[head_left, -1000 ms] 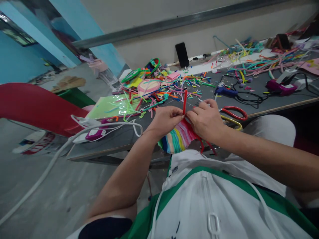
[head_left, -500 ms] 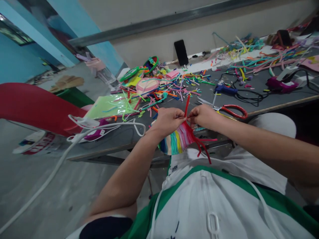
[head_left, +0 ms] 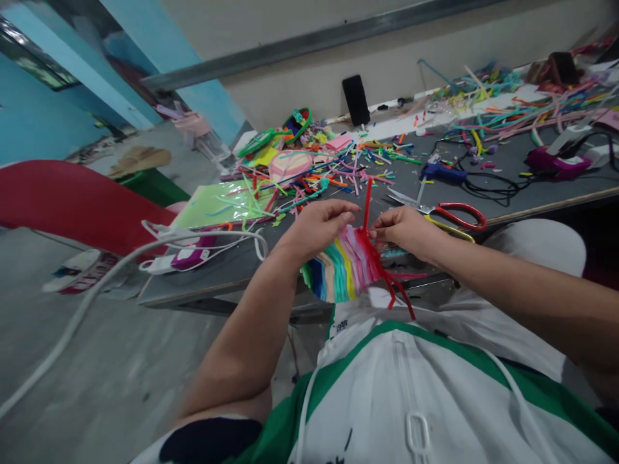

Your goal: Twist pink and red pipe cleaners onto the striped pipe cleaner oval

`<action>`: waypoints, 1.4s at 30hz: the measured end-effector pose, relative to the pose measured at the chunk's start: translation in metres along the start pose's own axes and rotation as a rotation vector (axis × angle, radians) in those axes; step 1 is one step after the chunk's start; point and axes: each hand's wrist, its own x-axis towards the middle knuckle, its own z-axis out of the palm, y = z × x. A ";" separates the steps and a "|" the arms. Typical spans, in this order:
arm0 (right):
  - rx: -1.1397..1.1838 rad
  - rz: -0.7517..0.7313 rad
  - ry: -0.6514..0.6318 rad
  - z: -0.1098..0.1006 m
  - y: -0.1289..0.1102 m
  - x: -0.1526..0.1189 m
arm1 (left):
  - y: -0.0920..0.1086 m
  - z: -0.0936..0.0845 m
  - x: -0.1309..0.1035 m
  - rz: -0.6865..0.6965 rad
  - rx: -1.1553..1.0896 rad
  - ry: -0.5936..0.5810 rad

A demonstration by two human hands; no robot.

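A striped piece made of pipe cleaners (head_left: pixel 341 270) runs from blue through yellow and pink to red, held up over the front edge of the table. My left hand (head_left: pixel 316 229) grips its upper left side, with thumb and forefinger slightly apart at the top. At the red edge, my right hand (head_left: pixel 401 231) is closed with its fingertips against the red pipe cleaners (head_left: pixel 375 254); its exact grip is partly hidden. One red end stands upright between the hands, and several loose red ends hang below.
Red-handled scissors (head_left: pixel 461 216) and a blue glue gun (head_left: pixel 442 173) lie right of my hands. Cut pipe cleaners (head_left: pixel 358 161) litter the table. A phone (head_left: pixel 356 100) leans on the wall. White cable (head_left: pixel 213 241) and a green sheet (head_left: pixel 213 205) are at left.
My hands have moved apart at the top of the piece. My left thumb and forefinger have come off the red upright end, and my right fingertips have shifted slightly lower along the red edge.
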 end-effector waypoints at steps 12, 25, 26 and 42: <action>0.024 0.011 0.005 -0.001 0.001 -0.004 | 0.005 0.013 0.005 0.045 0.084 -0.145; -0.026 0.008 0.018 -0.007 0.006 -0.008 | 0.013 0.008 0.003 -0.054 -0.151 -0.152; -0.038 0.004 0.015 -0.007 0.006 -0.009 | 0.013 0.008 0.004 -0.057 -0.165 -0.154; -0.313 -0.130 0.008 -0.007 0.018 -0.007 | 0.007 0.012 0.028 -0.056 -0.138 -0.357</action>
